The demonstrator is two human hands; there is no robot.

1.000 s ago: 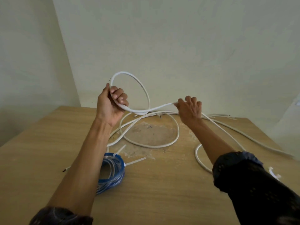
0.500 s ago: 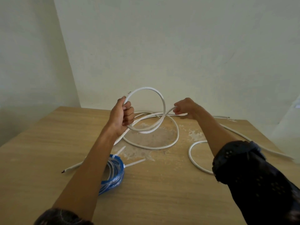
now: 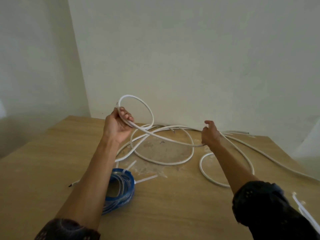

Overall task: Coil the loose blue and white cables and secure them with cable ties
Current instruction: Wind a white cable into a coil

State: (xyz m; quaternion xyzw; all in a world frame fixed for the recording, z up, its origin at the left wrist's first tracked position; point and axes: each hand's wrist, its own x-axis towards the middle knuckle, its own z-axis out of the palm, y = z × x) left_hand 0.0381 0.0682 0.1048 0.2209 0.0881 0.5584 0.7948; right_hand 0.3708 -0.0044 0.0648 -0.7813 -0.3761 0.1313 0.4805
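Note:
My left hand (image 3: 119,124) grips a raised loop of the white cable (image 3: 149,110) above the wooden table (image 3: 173,205). From that loop the cable runs right and down into my right hand (image 3: 210,135), whose lower fingers curl round it while the upper fingers stick out. More loose white cable (image 3: 173,163) sprawls in wide curves across the far half of the table. A coiled blue cable (image 3: 124,186) lies under my left forearm, bound with white cable ties (image 3: 145,179) whose tails stick out.
The table stands in a corner against pale walls (image 3: 190,66). Further white cable trails off the right edge (image 3: 277,163). Loose white cable ties (image 3: 301,208) lie at the near right by my sleeve. A black-tipped cable end (image 3: 72,184) lies at the left.
My left hand lifted the loop higher and left. My right hand slid right and down along the white cable, stretching a longer length between the hands.

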